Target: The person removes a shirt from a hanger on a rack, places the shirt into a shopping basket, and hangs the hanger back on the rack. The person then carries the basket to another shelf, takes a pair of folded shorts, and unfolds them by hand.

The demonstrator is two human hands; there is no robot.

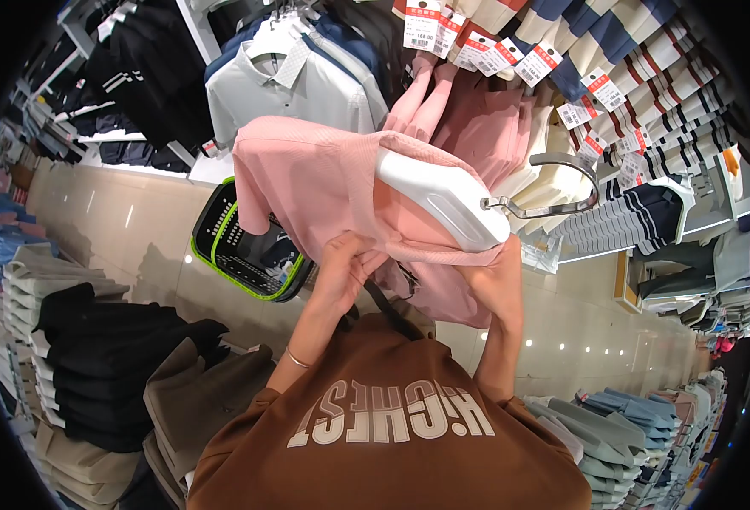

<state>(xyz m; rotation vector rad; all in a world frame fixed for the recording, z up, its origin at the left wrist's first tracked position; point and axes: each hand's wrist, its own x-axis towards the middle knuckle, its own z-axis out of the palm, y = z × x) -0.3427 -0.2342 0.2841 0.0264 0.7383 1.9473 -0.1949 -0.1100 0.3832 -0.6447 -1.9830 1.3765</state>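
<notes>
A pink collared shirt (307, 174) hangs tilted in front of me on a white hanger (438, 191), whose metal hook (591, 187) points right. My left hand (347, 265), below the neck opening, is closed with thumb and fingers pinching the shirt's fabric. At the hanger's lower right end, my right hand (495, 276) is closed around the shirt where it covers the hanger. Fabric hides several of its fingers. The lower part of the shirt droops between my forearms.
A black basket with a green rim (215, 242) stands on the floor to the left, with items inside. Racks ahead carry a pale grey polo shirt (285, 93) and striped shirts (672, 102) with price tags (538, 64). Folded black clothes (111, 365) are stacked at lower left.
</notes>
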